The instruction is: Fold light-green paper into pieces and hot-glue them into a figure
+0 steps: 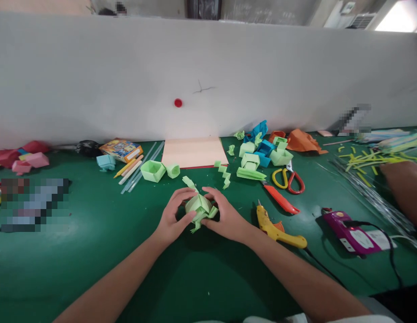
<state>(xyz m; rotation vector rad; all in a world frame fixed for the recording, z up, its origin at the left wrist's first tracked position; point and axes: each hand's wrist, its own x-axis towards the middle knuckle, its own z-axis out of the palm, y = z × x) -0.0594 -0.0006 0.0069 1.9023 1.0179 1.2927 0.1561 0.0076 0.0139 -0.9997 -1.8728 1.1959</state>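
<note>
Between my two hands, just above the green table, is a light green folded-paper figure with small strips sticking out like limbs. My left hand grips its left side, thumb in front and fingers behind. On its right side my right hand curls round it, the thumb low near the front. Past the hands lie an open light green paper box, a smaller green paper piece and a zigzag-folded green strip. To the right rests a yellow glue gun with its cord.
A red cutter knife and scissors lie right, before green and blue paper pieces. A purple power strip sits farther right, near another person's arm. Glue sticks and a crayon box are left. A white partition stands behind.
</note>
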